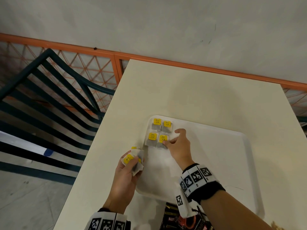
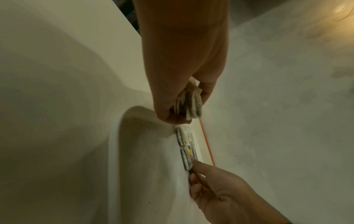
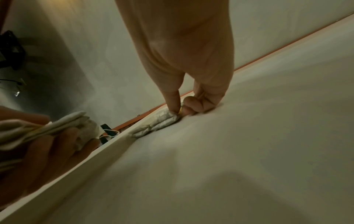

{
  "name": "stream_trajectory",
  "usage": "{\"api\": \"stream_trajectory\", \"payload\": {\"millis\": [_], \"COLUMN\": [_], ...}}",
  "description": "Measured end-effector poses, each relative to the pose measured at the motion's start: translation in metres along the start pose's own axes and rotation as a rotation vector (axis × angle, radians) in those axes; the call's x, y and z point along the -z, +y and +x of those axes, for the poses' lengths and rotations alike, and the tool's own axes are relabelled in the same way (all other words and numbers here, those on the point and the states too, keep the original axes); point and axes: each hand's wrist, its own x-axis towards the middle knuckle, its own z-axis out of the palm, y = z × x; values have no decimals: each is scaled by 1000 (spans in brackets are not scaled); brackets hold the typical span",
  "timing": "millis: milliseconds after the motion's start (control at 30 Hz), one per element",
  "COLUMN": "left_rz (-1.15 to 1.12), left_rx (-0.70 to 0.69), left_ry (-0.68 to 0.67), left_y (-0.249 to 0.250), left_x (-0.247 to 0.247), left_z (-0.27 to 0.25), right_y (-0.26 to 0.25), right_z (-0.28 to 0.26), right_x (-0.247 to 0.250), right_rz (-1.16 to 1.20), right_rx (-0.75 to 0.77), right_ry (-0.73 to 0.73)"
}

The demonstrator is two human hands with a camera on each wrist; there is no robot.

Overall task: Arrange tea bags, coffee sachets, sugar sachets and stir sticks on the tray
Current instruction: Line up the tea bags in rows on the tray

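A white tray (image 1: 232, 163) lay on the pale desk (image 1: 182, 90), near its front edge. Four tea bags (image 1: 157, 130) had been set flat in a two-by-two block in the tray's far-left corner, each with its long axis running from the desk's front edge to its far edge and its yellow tag at the far end. The right hand (image 1: 178, 146) was pressed down on the front-right bag (image 1: 162, 141) of the block, index fingertip and thumb pinched at the yellow tag, the other fingers curled on the tray floor beside it. The left hand (image 1: 126, 173) was held over the tray's left rim, its grip closed round a loose bundle of tea bags (image 1: 134, 161), thumb on top, the bags fanned and pointing unevenly toward the far edge. Dark sachets (image 1: 171, 216) lay at the desk's front edge, just in front of the tray and partly hidden by the right wrist.
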Motion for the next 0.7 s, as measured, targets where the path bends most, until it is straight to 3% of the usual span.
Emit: {"api": "stream_trajectory", "payload": {"millis": [167,300,500,700], "left_rz": [-27,-51,21,31], "left_rx": [31,100,97,96], "left_ry": [-32,-58,-127,-132], "left_y": [0,2,5,4], "left_x": [-7,-10,-13,-12], "left_z": [-3,-4,-11,-13], "right_y": [-6,-17,-13,-16], "right_z": [-7,-33,-64,-71], "right_x": [0,-2,-4,2], "right_rz": [-21,42,157,329], "right_rx": [59,131,11,-78], "right_ry": [38,-141,-414,-414]}}
